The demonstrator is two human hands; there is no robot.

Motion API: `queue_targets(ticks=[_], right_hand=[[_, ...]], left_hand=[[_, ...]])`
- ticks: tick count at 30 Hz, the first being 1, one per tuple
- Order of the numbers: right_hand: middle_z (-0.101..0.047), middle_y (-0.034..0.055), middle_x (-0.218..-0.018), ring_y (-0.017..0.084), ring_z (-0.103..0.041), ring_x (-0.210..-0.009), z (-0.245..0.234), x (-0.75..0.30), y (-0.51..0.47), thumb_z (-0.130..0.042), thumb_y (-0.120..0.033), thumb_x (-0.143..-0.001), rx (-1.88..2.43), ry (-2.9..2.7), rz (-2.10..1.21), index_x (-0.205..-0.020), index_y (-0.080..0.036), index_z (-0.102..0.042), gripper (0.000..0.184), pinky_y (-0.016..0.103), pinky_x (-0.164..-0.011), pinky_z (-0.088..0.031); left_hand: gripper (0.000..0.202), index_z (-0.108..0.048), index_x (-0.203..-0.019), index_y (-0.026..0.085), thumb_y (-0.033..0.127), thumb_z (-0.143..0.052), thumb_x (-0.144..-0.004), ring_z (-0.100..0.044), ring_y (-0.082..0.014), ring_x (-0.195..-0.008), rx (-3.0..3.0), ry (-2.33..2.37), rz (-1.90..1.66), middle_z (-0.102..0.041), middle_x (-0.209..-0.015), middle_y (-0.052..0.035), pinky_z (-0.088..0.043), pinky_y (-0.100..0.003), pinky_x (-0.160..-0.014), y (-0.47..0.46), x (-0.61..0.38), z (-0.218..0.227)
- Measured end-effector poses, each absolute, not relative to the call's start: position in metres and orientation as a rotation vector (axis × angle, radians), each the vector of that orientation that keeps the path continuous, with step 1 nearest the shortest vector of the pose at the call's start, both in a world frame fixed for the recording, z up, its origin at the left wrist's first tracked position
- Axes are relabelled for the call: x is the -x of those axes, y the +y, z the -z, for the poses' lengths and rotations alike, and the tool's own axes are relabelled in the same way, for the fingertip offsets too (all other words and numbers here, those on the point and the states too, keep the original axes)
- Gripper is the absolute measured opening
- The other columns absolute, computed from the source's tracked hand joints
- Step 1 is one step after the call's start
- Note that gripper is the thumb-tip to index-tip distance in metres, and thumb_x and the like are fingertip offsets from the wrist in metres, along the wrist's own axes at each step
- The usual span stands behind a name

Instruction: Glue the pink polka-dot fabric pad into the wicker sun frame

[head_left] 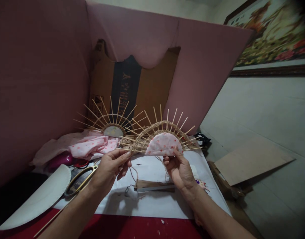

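Both my hands hold up a half-round woven fan (163, 144), made of thin sticks fanning out from a pink dotted cloth semicircle, with twine woven around in arcs. My left hand (112, 166) pinches its left end, where the sticks and twine meet. My right hand (178, 166) grips the lower right of the cloth, thumb in front. Loose twine (136, 176) hangs below the fan. Behind it to the left stands a second stick fan (113, 131) with a pale patterned centre and a single twine arc.
Pink dotted cloth (90, 144) lies at the back left. Gold-handled scissors (80, 181) and a white half plate (43, 196) are at the left. A brown strip (154, 186) lies on the white sheet (112, 209). Cardboard (154, 86) and pink panels (199, 63) stand behind.
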State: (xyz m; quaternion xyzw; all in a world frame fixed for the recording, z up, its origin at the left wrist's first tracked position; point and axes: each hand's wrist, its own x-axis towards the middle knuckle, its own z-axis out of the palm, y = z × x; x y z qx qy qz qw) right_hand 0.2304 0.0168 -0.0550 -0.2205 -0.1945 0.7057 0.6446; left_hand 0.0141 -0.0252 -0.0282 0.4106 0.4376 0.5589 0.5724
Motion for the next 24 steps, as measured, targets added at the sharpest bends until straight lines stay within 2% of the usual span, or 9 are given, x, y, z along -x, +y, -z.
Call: queue_targets(ticks=[24], right_hand=[[-0.067,0.0,-0.065,0.009,-0.058,-0.052,0.0542,-0.2298,0.016,-0.079,-0.023,-0.064,0.501,-0.437,-1.643,-0.077,-0.017,-0.064,0.02,0.017,-0.045,-0.047]], left_hand=[[0.024,-0.06,-0.074,0.015,0.036,-0.071,-0.072,-0.04,-0.0032,-0.038,-0.956,1.021,-1.335,-0.059,-0.058,0.0012,-0.025,-0.015,-0.034,-0.0269,-0.0143,0.0274]])
